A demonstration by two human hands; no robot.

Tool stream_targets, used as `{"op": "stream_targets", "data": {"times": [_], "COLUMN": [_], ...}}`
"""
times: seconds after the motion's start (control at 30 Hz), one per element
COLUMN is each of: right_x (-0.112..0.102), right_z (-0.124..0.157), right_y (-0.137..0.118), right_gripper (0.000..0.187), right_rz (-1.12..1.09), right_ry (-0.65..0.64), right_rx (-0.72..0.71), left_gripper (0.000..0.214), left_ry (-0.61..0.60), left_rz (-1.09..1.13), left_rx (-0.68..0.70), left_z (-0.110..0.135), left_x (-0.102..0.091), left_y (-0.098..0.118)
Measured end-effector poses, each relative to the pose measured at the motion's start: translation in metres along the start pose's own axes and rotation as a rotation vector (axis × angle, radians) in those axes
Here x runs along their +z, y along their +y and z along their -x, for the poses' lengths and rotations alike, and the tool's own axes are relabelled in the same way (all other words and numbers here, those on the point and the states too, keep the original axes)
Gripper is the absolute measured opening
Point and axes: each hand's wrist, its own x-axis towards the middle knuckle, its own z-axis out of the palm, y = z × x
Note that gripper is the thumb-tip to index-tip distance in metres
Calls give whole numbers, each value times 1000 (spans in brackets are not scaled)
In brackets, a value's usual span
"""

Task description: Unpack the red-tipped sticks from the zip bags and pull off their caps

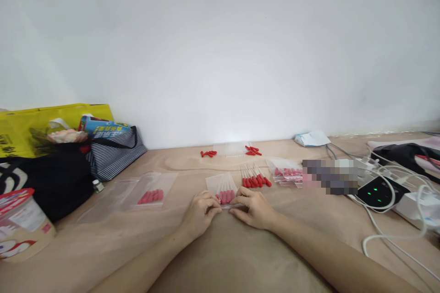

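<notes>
A clear zip bag point(213, 183) lies on the table in front of me, holding several thin rods with red bulb-shaped ends point(227, 197). My left hand point(202, 208) pinches the bag's near left corner between thumb and fingers. On the other side, my right hand point(252, 207) grips the near right corner in the same way. Just beyond my right hand lies a loose row of red-ended rods point(255, 180). Left of my hands, another clear bag point(167, 182) holds several red pieces point(151, 196).
A stack of filled bags point(287, 171) lies to the right, beside tangled white cables point(388, 237) and a black device point(381, 192). Loose red pieces point(208, 153) lie near the wall. At left are a striped bag point(118, 153), a small bottle point(98, 186) and a tub point(25, 229).
</notes>
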Motion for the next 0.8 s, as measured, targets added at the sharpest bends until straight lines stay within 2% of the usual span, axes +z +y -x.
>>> {"op": "stream_targets", "data": {"times": [0.3,0.5,0.8], "right_x": [0,-2,5], "right_z": [-9,-15,-14], "right_y": [2,0,-1], "right_gripper": [16,14,14], "right_rz": [-141,-159,-206], "right_ry": [-17,-58,-5], "right_rx": [147,213,359], "left_gripper": [12,12,6], "left_ry": [19,16,-4], "left_rz": [65,86,118], "left_rx": [-129,-137,-142], "left_z": [-4,-4,-4], "left_x": [2,2,1], "left_y": [1,0,1]}}
